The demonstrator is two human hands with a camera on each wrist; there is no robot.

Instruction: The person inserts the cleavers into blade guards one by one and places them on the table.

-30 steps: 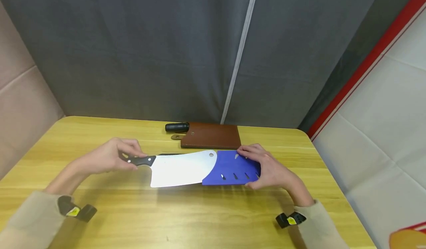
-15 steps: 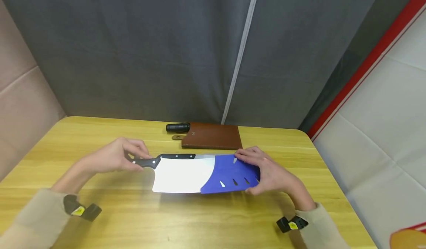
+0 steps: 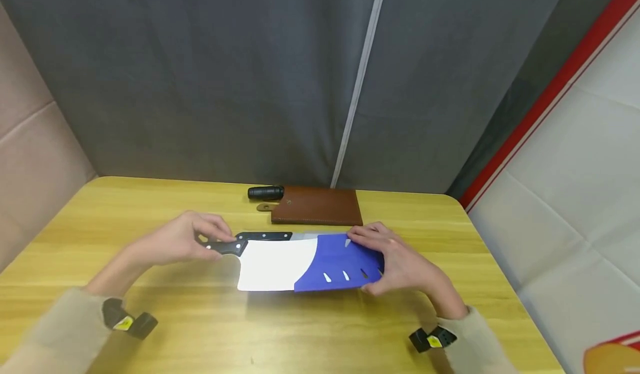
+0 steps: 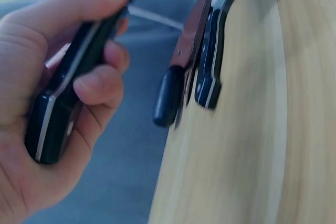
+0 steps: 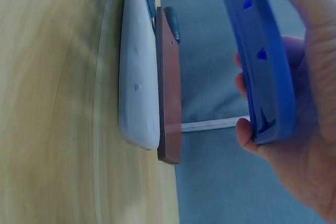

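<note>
My left hand [image 3: 212,242] grips the black handle [image 3: 226,247] of a white-bladed cleaver [image 3: 270,265], held just above the wooden table [image 3: 300,329]. My right hand [image 3: 382,260] holds a blue slotted sheath [image 3: 340,263] by its far end, fingers curled round it. The front of the blade sits inside the sheath. The left wrist view shows my left hand [image 4: 79,87] wrapped round the handle [image 4: 58,114]. In the right wrist view my right hand [image 5: 296,108] clasps the blue sheath [image 5: 260,61] edge-on.
A second knife with a black riveted handle [image 3: 265,235] lies flat on the table just behind the cleaver. Farther back lies a brown leather sheath [image 3: 317,206] with a black handle [image 3: 265,192] sticking out. A grey curtain hangs behind the table.
The blade has slid deeper into the blue sheath as my hands came closer together. The knife lying behind it has come into view.
</note>
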